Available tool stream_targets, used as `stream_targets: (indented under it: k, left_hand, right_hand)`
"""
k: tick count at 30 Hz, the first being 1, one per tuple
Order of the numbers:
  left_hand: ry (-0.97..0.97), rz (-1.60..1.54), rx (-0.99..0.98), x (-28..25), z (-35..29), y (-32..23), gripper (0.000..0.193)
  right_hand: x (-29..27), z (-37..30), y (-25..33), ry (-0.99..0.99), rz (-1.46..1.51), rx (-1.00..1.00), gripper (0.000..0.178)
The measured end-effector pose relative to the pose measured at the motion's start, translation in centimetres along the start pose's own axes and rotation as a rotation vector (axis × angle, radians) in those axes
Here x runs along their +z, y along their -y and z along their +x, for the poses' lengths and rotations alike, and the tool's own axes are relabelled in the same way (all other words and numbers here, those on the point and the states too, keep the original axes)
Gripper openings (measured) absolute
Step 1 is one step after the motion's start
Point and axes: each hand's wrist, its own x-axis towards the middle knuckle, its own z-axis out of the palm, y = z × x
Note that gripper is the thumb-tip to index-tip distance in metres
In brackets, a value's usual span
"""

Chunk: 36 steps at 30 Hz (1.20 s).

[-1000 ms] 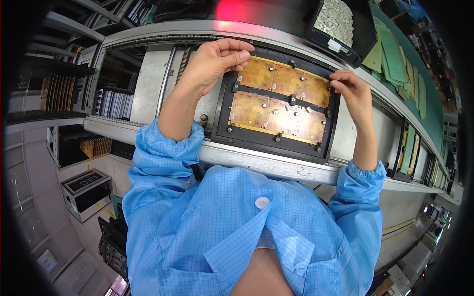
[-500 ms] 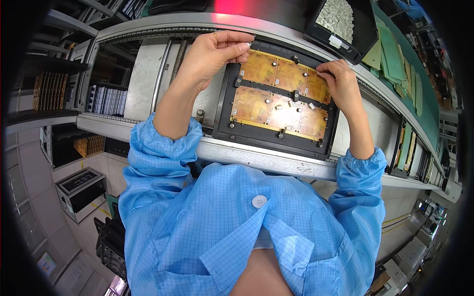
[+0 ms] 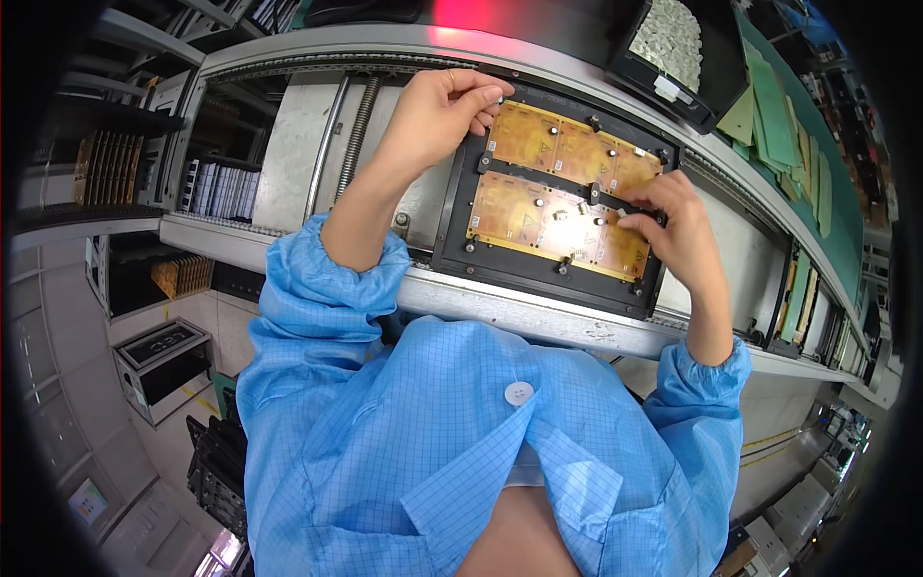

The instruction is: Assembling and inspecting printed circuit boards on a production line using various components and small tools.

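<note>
Left: threaded rod (image 3: 359, 135), steeply inclined. Beside it, the left hand (image 3: 442, 115) is at the far-left corner of a black fixture (image 3: 505, 269). Thumb and forefinger tips nearly meet; a pale speck shows there, too small to tell whether gripped. Same corner as half a second ago.

Centre: fixture carries two amber strips of boards, upper strip (image 3: 577, 149) beyond lower strip (image 3: 527, 223). Long axes roughly parallel, running left to right, right ends slanting toward the wearer. Loose white components (image 3: 561, 215) lie on the lower strip.

Right: the right hand (image 3: 678, 219) is over the lower strip's right part, thumb and forefinger slightly parted, a pale component (image 3: 622, 213) between them; contact cannot be told. Half a second ago this hand was at the upper strip's right end.

Beyond: black bin (image 3: 726, 85) with heaped white pieces (image 3: 668, 43); then green sheets (image 3: 769, 130).
</note>
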Motion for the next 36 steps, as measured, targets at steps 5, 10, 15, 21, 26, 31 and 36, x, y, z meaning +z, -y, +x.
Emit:
stream_targets:
  k: [5,10,15,21,26,31,36]
  left_hand:
    - [-0.014,0.157,-0.011,0.8,-0.6,-0.2,0.02]
    - [-0.055,0.286,-0.023,1.6,-0.5,-0.8,0.018]
    - [-0.109,0.633,0.494,2.1,1.3,0.9,0.011]
    - [-0.195,0.798,0.611,3.5,2.1,2.6,0.006]
    - [-0.245,0.772,0.52,4.0,2.4,3.5,0.005]
    - [-0.251,0.849,0.438,4.0,2.3,3.1,0.011]
    - [-0.228,0.934,0.454,3.8,2.2,2.5,0.011]
  right_hand:
    - [1.6,-1.0,-0.9,-0.077,-0.001,-0.017,0.015]
    - [1.4,-2.3,-2.7,-0.241,0.357,0.236,0.012]
    - [1.9,-3.1,-5.2,-0.326,0.65,0.296,0.018]
    - [1.8,-3.3,-5.3,-0.333,0.646,0.279,0.018]
    - [1.7,-3.5,-5.5,-0.32,0.609,0.273,0.018]
    - [1.6,-3.4,-4.9,-0.315,0.54,0.286,0.019]
    - [2.0,-3.5,-5.2,-0.298,0.708,0.319,0.019]
